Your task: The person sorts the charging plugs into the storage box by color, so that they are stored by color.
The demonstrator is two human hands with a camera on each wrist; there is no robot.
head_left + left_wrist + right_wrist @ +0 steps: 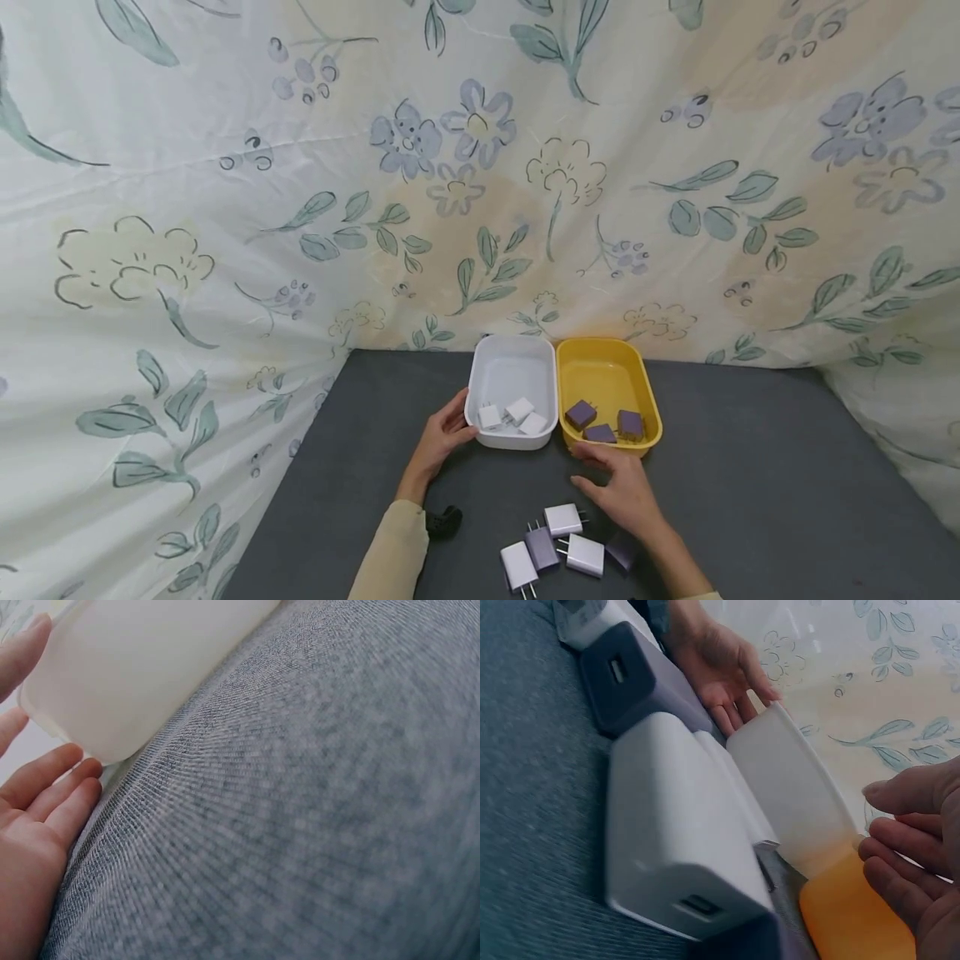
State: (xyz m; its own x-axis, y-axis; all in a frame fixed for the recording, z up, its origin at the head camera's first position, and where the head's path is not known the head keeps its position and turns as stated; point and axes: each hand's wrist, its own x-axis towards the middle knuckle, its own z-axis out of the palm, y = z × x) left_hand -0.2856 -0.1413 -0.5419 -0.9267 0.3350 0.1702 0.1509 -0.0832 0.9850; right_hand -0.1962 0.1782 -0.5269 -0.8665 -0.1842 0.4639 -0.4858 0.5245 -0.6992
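Note:
My left hand (441,435) touches the near left corner of a white plastic bin (514,362), its thumb at the rim and its fingers fairly straight along the wall. White wall chargers (519,409) lie inside. Beside it stands a yellow bin (606,367) with purple wall chargers (630,424) near its front. At this bin's front edge is my right hand (621,492), fingers loosely bent, thumb apart and nothing between them. Closer to me, loose white chargers (585,555) and purple chargers (542,547) lie in a group, one partly under my right wrist.
The two bins stand side by side at the back of a dark grey tabletop (750,467). A floral cloth (480,275) hangs right behind them and along the sides. A small black object (444,522) sits by my left wrist.

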